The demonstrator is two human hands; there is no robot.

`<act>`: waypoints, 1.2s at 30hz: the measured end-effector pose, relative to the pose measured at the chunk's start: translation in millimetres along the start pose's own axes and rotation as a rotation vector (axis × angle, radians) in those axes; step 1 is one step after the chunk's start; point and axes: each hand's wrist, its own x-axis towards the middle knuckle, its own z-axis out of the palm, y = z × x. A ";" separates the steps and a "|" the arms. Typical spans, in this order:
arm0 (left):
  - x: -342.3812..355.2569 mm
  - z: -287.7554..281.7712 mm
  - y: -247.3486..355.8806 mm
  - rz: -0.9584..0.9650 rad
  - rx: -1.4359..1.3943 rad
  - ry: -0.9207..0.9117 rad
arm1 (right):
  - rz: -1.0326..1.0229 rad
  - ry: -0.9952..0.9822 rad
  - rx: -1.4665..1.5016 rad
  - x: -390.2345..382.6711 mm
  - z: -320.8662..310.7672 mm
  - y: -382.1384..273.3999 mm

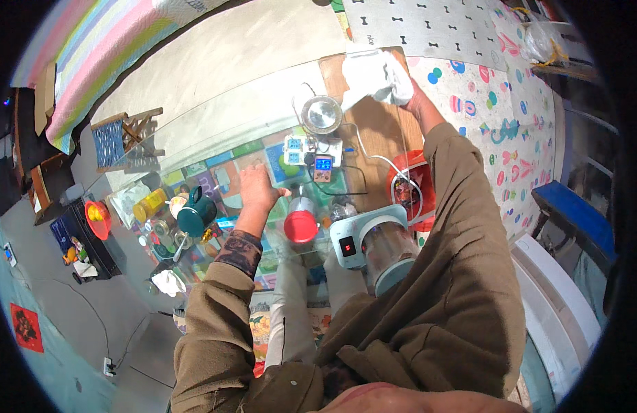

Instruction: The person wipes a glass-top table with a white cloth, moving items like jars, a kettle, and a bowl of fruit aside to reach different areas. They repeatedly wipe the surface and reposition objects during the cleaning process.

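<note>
My right hand (419,107) reaches to the far right of the glass-topped table (229,117), closed on a bunched white cloth (380,74) that lies over the wood-coloured surface there. My left hand (258,190) rests on the glass with its fingers stretched out and holds nothing. Close to it stands a clear container with a red lid (301,227). Between my hands are a white power strip (296,150), a small meter with a lit blue screen (323,167) and a round silver-topped vessel (321,114). A pale-blue appliance with a clear jar (389,246) stands beneath my right forearm.
A red container (409,182) sits beside my right sleeve, with a white cable looping over it. At the left are a dark green pot (196,213), a yellow-labelled jar (150,205) and several small containers. A folding stool (126,140) stands beyond the table's left edge.
</note>
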 end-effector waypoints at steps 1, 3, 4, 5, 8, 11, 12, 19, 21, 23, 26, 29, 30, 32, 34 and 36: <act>0.8 1.0 0.1 -0.020 0.018 -0.027 | -0.031 -0.035 -0.001 -12.0 -6.2 9.7; 1.4 1.8 0.0 -0.040 0.044 -0.038 | 0.069 0.071 0.010 -41.2 -21.4 27.0; 1.4 1.9 0.3 0.006 0.041 0.027 | 0.096 0.087 -0.001 -60.6 -31.0 35.5; 1.0 1.8 0.8 0.049 0.037 0.092 | 0.127 0.100 -0.023 -84.4 -41.7 44.2; -1.3 -1.0 1.9 0.043 0.036 0.131 | 0.194 0.146 -0.066 -144.2 -65.2 71.1; -2.0 -5.7 3.9 -0.034 0.019 0.009 | 0.214 0.179 -0.086 -164.5 -74.7 85.5; -1.8 -7.1 4.8 -0.061 0.015 -0.027 | 0.196 0.184 -0.087 -159.9 -74.2 85.2; -3.6 -13.5 9.1 0.001 0.049 0.017 | 0.042 0.179 -0.073 -68.9 -48.9 51.7; -3.7 -14.2 9.8 -0.019 0.059 0.008 | 0.042 0.181 -0.073 -74.9 -51.1 54.5; -2.9 -14.5 10.0 -0.033 0.062 0.001 | 0.064 0.191 -0.079 -97.7 -59.8 66.0; -1.9 -14.2 9.6 -0.033 0.056 -0.012 | 0.116 0.205 -0.094 -141.6 -79.0 87.1; -2.6 -13.2 9.0 -0.020 0.063 0.001 | 0.155 0.223 -0.102 -172.6 -92.0 105.8; -3.0 -13.0 8.7 -0.019 0.066 0.007 | 0.165 0.227 -0.108 -181.7 -94.4 111.6; -3.3 -12.5 8.3 -0.016 0.071 0.012 | 0.178 0.238 -0.126 -195.6 -96.6 119.0; -3.2 -12.0 7.6 -0.017 0.089 0.006 | 0.171 0.249 -0.143 -196.3 -93.7 120.0; -2.0 -11.6 6.2 -0.015 0.080 0.001 | 0.135 0.248 -0.152 -182.1 -87.2 114.0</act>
